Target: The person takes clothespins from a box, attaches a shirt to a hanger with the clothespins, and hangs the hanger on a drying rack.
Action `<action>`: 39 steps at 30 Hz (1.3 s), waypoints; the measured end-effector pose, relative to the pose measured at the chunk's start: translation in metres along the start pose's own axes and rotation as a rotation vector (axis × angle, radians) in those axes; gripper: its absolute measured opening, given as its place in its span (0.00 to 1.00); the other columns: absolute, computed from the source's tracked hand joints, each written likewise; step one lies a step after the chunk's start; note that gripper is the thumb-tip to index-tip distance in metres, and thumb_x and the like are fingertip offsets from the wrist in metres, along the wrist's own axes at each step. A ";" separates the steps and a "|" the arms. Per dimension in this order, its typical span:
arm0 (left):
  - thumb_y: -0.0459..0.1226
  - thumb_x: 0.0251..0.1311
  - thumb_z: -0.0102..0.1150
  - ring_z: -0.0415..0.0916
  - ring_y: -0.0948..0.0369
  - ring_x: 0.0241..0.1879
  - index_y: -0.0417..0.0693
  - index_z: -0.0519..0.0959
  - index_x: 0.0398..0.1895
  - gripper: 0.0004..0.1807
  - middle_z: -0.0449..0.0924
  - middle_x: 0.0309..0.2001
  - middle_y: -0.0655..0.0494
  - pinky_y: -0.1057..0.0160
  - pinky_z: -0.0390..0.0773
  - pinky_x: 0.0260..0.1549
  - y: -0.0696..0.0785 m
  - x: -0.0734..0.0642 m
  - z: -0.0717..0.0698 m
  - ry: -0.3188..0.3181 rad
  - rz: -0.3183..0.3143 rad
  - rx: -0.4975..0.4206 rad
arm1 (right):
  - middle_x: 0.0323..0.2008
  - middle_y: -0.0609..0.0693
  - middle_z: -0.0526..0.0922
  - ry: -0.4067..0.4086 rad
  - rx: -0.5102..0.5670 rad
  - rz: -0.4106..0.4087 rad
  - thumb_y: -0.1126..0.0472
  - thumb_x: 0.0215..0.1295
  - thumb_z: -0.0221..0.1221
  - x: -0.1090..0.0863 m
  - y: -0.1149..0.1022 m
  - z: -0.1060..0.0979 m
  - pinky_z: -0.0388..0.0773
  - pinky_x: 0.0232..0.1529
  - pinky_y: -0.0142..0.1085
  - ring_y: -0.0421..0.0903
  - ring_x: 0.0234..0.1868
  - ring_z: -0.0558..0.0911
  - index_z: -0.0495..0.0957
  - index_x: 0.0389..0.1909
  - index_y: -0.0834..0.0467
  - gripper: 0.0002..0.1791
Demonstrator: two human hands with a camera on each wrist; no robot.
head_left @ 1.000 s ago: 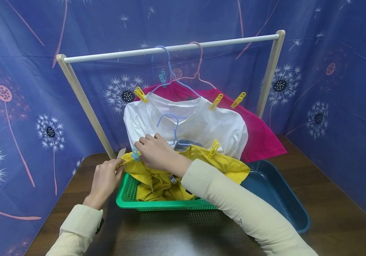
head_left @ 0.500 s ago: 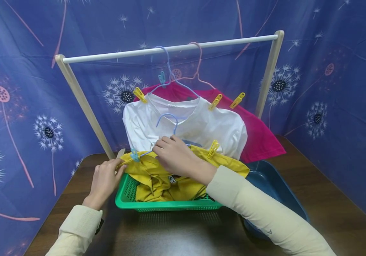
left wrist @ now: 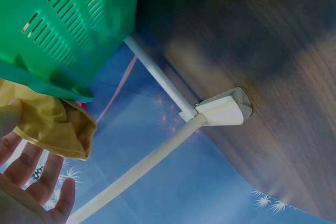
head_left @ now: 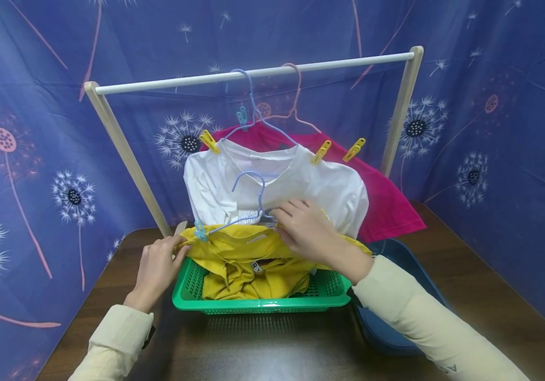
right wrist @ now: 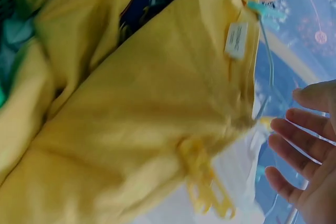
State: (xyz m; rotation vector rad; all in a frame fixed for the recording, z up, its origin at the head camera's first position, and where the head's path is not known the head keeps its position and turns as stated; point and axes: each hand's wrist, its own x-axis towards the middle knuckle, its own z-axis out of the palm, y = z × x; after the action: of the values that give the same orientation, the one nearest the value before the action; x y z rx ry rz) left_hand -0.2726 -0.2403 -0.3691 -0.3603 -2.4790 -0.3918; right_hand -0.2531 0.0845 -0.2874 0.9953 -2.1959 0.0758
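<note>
A yellow shirt is on a light-blue hanger, its lower part bunched in a green basket. My left hand pinches the shirt's edge at its left end, beside a light-blue clothespin clipped near that shoulder. Over the right side of the collar is my right hand, close to the hanger. In the right wrist view its fingers are spread and grip nothing. A yellow clothespin is clipped on the shirt's right shoulder, mostly hidden by that hand in the head view.
Behind, a white shirt and a magenta garment hang from the rack's white rod, with clothespins on both. A dark-blue tray lies right of the basket on the wooden table, partly covered by the right arm.
My right hand has moved right along the collar, away from the light-blue clothespin, uncovering the hanger's left arm and the neck label. The left hand has kept its place on the shirt.
</note>
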 end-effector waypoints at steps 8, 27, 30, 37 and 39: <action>0.39 0.55 0.61 0.77 0.50 0.30 0.45 0.80 0.35 0.08 0.83 0.31 0.49 0.45 0.68 0.36 0.001 0.000 0.000 0.007 0.008 0.004 | 0.47 0.54 0.79 -0.024 0.010 0.136 0.57 0.54 0.63 -0.028 0.027 -0.019 0.71 0.50 0.46 0.52 0.50 0.75 0.74 0.50 0.60 0.22; 0.39 0.55 0.61 0.76 0.50 0.30 0.45 0.80 0.35 0.08 0.82 0.30 0.49 0.45 0.68 0.36 0.002 0.000 -0.001 0.025 0.003 0.001 | 0.37 0.53 0.81 -0.006 -0.005 0.233 0.57 0.51 0.64 -0.087 0.053 -0.014 0.69 0.34 0.41 0.50 0.37 0.76 0.76 0.43 0.59 0.18; 0.39 0.55 0.61 0.76 0.50 0.30 0.45 0.80 0.36 0.08 0.82 0.31 0.48 0.45 0.69 0.37 0.002 0.000 0.000 0.023 0.002 0.001 | 0.36 0.52 0.81 -0.009 0.012 0.225 0.58 0.50 0.64 -0.093 0.053 -0.011 0.68 0.33 0.40 0.49 0.38 0.76 0.77 0.39 0.58 0.15; 0.38 0.54 0.61 0.76 0.50 0.30 0.43 0.80 0.36 0.08 0.82 0.30 0.48 0.44 0.69 0.37 0.001 0.000 0.000 0.014 0.001 -0.002 | 0.32 0.49 0.80 -0.024 0.013 0.223 0.59 0.50 0.65 -0.101 0.053 -0.001 0.67 0.33 0.39 0.47 0.36 0.74 0.78 0.34 0.57 0.11; 0.38 0.55 0.61 0.77 0.50 0.30 0.43 0.80 0.36 0.09 0.83 0.31 0.47 0.44 0.69 0.37 0.000 0.000 0.001 0.013 0.001 -0.001 | 0.31 0.49 0.80 -0.036 0.006 0.224 0.59 0.50 0.65 -0.102 0.053 0.001 0.67 0.33 0.38 0.47 0.36 0.74 0.78 0.34 0.57 0.11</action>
State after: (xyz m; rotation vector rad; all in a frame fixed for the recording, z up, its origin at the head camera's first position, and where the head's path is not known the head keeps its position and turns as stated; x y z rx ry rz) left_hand -0.2727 -0.2403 -0.3698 -0.3579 -2.4661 -0.3935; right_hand -0.2438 0.1864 -0.3408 0.7559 -2.3339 0.1693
